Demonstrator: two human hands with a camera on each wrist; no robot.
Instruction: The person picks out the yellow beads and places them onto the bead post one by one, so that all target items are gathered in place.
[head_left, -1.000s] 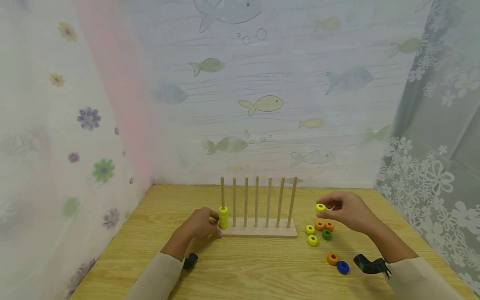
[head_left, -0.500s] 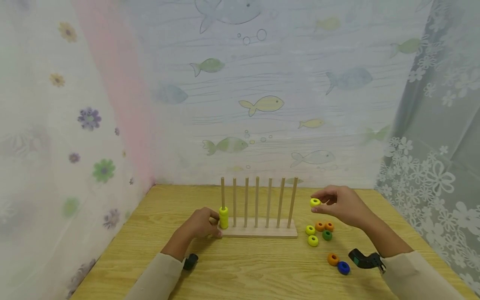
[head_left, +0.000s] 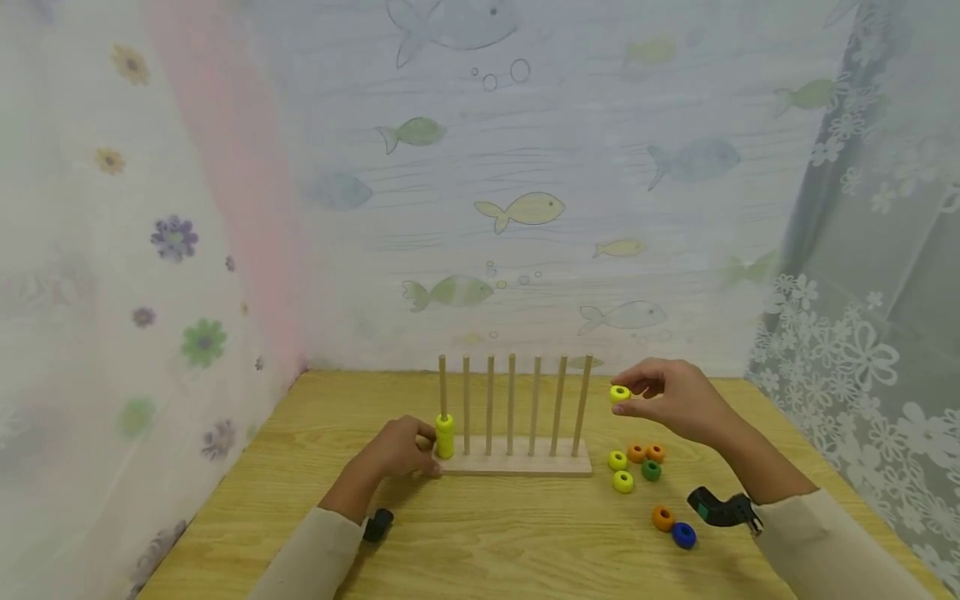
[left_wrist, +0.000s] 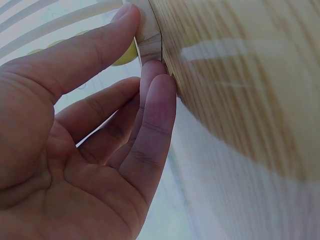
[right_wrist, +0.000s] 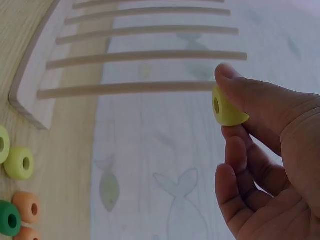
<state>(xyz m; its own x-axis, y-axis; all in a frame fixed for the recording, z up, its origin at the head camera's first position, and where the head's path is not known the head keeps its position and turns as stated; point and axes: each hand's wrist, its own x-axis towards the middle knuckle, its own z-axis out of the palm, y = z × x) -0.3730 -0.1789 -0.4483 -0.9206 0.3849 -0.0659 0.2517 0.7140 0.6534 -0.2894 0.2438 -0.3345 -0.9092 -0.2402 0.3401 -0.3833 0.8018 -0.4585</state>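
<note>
Yellow smooth round bead (head_left: 619, 393) pinched in right hand (head_left: 670, 398), just right of wooden dowel rack (head_left: 513, 462). Left hand (head_left: 397, 448) presses rack's base end, fingers straight, beside stacked yellow beads (head_left: 445, 435). Grainy wood surface (head_left: 495, 542).

Both arms wear long beige sleeves, the left sleeve (head_left: 311, 554) and the right sleeve (head_left: 832, 550), ending at the wrists. A small black camera (head_left: 722, 508) with a green mark is strapped at the right wrist; another black camera (head_left: 377, 525) sits under the left. The hands are bare.

The left hand (head_left: 401, 450) hides the rack (head_left: 517, 462) corner; by the right hand (right_wrist: 270, 150), one yellow bead (right_wrist: 2, 145) is cut off.
</note>
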